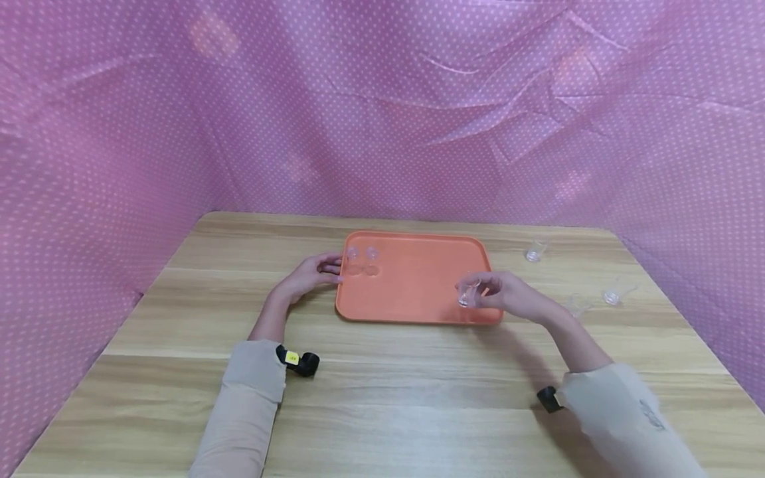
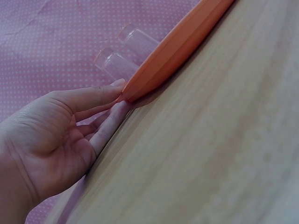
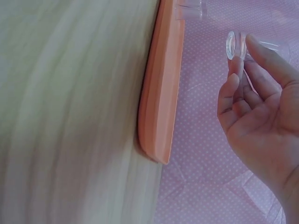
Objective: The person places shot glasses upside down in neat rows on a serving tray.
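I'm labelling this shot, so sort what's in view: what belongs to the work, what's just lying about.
Part of the work:
orange tray
glass held in the right fingers
two glasses on the tray
likely, three loose glasses at right

Just there:
table
pink dotted cloth
black wrist cameras, worn

Creased pink fabric [image 1: 382, 126] with white dots encloses the desk [image 1: 358, 372] at the rear and both sides. The desk is wood-grained, with rounded rear corners; pale glare [image 1: 406, 431] marks its near centre.
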Available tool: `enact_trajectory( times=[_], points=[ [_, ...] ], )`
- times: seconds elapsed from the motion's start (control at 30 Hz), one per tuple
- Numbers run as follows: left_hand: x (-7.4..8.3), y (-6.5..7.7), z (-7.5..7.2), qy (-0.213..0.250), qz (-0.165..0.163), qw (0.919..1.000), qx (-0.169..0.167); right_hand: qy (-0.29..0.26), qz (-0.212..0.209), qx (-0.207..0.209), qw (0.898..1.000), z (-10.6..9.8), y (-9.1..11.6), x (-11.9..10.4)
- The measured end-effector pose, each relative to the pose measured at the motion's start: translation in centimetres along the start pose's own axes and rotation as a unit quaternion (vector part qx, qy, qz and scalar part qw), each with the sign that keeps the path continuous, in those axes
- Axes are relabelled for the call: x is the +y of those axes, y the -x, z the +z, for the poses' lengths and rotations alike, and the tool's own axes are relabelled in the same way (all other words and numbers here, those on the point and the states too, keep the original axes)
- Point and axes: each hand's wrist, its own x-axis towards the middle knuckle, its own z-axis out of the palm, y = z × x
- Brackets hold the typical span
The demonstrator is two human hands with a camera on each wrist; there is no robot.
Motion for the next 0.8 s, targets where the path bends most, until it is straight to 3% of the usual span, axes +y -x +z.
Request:
enact_trajectory(
  times=[0.3, 0.43, 0.6, 0.8],
  points=[
    [1.4, 0.6, 0.2, 0.013, -0.007, 0.9998, -0.011, -0.021, 0.011, 0.021, 0.999, -0.1, -2.4, -0.3],
    [0.1, -0.1, 0.0, 0.013, -0.001, 0.9999, -0.008, -0.032, 0.016, 0.03, 0.999, 0.0, -3.5, -0.2],
    [-0.1, -0.1, 0.0, 0.008, 0.004, 0.9999, -0.005, -0.041, 0.028, 0.055, 0.997, 0.3, -5.1, 0.0],
    [-0.1, -0.1, 0.1, 0.004, 0.002, 1.0, 0.0, -0.093, 0.035, 0.083, 0.992, 1.0, -7.0, 0.6]
  ],
)
